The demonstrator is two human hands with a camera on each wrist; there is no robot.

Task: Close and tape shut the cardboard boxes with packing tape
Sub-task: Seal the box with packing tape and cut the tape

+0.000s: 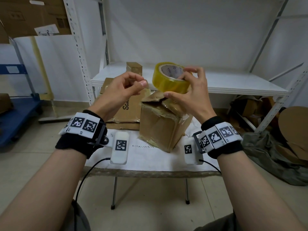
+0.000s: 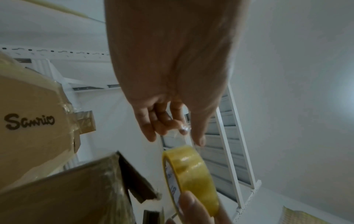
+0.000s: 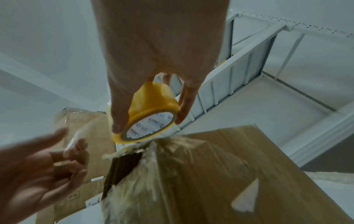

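Tape roll in right grip, above box

We see a small white-covered folding table bearing a worn, tape-wrapped brown cardboard box; behind it, a larger printed cardboard box also rests there.

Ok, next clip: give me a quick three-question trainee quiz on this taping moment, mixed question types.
1. True or false: the right hand grips the tape roll.
2. What does the left hand pinch? A) a box flap B) the loose end of the tape C) nothing
3. Fill in: the top of the small box on the table is still partly ____.

Key: 1 true; 2 B; 3 open.
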